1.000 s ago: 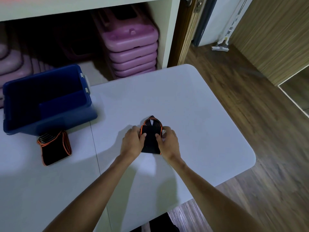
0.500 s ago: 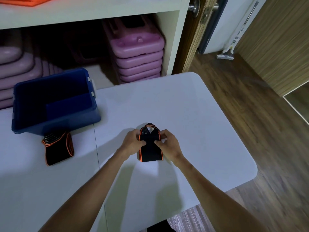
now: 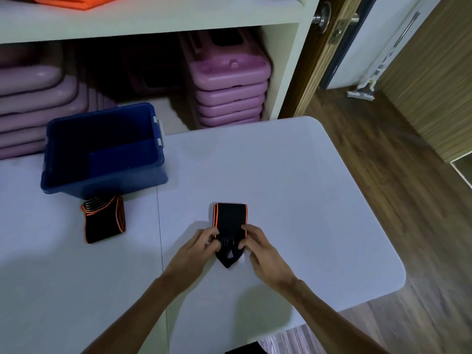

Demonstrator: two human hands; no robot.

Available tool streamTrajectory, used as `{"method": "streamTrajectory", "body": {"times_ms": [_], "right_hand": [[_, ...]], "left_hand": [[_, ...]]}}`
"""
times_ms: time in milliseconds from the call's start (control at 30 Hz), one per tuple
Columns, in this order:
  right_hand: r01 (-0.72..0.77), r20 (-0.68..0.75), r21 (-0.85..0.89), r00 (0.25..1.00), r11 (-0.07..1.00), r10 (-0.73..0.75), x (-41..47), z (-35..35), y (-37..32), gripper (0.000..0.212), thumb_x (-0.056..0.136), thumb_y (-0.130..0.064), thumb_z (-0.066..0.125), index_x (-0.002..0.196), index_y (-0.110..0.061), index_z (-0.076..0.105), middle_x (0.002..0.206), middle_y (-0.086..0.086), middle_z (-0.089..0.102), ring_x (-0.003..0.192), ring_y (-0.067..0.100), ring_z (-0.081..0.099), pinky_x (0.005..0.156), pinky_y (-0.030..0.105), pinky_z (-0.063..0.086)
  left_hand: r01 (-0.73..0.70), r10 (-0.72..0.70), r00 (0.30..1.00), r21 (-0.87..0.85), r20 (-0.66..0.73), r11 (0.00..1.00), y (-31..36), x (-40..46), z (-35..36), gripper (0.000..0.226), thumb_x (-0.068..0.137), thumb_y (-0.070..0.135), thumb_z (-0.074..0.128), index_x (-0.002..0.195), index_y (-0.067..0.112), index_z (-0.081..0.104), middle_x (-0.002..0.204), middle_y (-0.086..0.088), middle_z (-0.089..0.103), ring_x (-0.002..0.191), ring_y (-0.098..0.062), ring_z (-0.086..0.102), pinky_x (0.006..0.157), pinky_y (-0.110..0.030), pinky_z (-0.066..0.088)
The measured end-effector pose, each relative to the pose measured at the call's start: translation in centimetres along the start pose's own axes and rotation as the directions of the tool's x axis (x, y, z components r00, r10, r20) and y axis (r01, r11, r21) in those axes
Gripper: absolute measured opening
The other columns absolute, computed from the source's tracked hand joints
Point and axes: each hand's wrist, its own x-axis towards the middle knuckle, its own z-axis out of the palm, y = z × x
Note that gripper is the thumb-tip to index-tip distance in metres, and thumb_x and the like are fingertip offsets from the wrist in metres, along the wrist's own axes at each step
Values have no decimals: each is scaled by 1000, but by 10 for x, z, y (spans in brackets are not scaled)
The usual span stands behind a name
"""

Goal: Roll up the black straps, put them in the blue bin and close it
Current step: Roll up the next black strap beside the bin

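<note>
A black strap with orange edging (image 3: 229, 221) lies folded flat on the white table (image 3: 293, 187), its pointed end toward me. My left hand (image 3: 196, 247) pinches its near left edge and my right hand (image 3: 258, 247) pinches its near right edge. A second black strap (image 3: 103, 221), rolled up with orange trim, rests on the table to the left. Just behind that one stands the open blue bin (image 3: 102, 152); no strap shows inside it. The bin's lid is not in view.
White shelving behind the table holds stacks of purple plastic cases (image 3: 227, 83). Wooden floor (image 3: 383, 154) lies to the right of the table's rounded edge, with a door (image 3: 329, 47) at the back.
The strap has been flipped: its pointed end, which faced away from me, now points toward me and the flat folded end lies far. Both hands stayed on it.
</note>
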Motion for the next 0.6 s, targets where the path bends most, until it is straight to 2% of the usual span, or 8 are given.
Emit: {"method": "streamTrajectory", "body": {"times_ms": [67, 167, 267, 300, 333, 400, 500, 600], "right_hand": [[-44, -52, 73, 998, 996, 48, 2, 1, 1, 41, 80, 5, 31, 106, -11, 59, 139, 2, 42, 126, 6, 48, 96, 22, 47], [-153, -153, 220, 970, 963, 189, 17, -8, -12, 40, 84, 8, 40, 111, -13, 61, 122, 0, 52, 107, 4, 57, 89, 19, 47], [-360, -158, 415, 876, 836, 456, 41, -13, -23, 20, 98, -24, 50, 117, -22, 58, 102, -6, 64, 82, 4, 64, 72, 20, 51], [-424, -137, 456, 835, 782, 533, 49, -15, -24, 23, 97, -32, 53, 118, -22, 56, 87, -6, 67, 72, 5, 64, 66, 20, 51], [-478, -110, 470, 803, 742, 586, 57, -15, -25, 28, 96, -35, 56, 120, -21, 56, 76, -5, 66, 66, 8, 62, 62, 20, 49], [-561, -43, 451, 764, 694, 644, 68, -14, -28, 34, 92, -30, 61, 124, -18, 55, 74, -1, 66, 69, 12, 63, 60, 18, 48], [-634, 24, 426, 721, 645, 692, 76, -9, -32, 37, 88, -17, 62, 125, -14, 56, 89, 1, 67, 86, 18, 66, 66, 20, 50], [-654, 79, 442, 710, 613, 700, 81, -10, -34, 36, 85, -10, 62, 120, -17, 61, 78, -5, 60, 80, 18, 63, 63, 23, 50]], "left_hand": [[65, -67, 998, -86, -11, 994, 2, -3, -2, 44, 66, -17, 44, 92, 16, 53, 124, -1, 46, 104, -17, 52, 78, -26, 52], [260, -316, 942, -349, -115, 900, 12, 11, -12, 31, 77, -9, 45, 93, 16, 56, 107, 3, 54, 94, -11, 53, 80, -21, 45], [471, -647, 750, -576, -138, 668, 13, 40, -17, 11, 92, 9, 47, 96, 16, 55, 101, 1, 53, 87, -14, 57, 76, -25, 49], [551, -725, 686, -604, -65, 576, 11, 49, -18, 6, 93, 17, 53, 98, 15, 55, 101, -1, 55, 89, -18, 58, 78, -30, 51], [625, -772, 635, -596, 12, 504, 10, 58, -19, 14, 92, 24, 57, 100, 13, 56, 102, -3, 57, 91, -20, 59, 81, -32, 51], [718, -802, 576, -565, 157, 405, 9, 70, -18, 26, 89, 28, 62, 106, 8, 57, 102, -6, 62, 93, -22, 61, 82, -33, 51], [792, -824, 484, -547, 294, 270, 11, 78, -19, 27, 87, 17, 63, 111, 7, 56, 104, -7, 64, 94, -24, 63, 80, -34, 53], [773, -800, 436, -627, 411, 99, 5, 76, -20, 21, 84, 5, 64, 104, 4, 64, 98, -8, 68, 91, -25, 66, 80, -33, 54]]}}
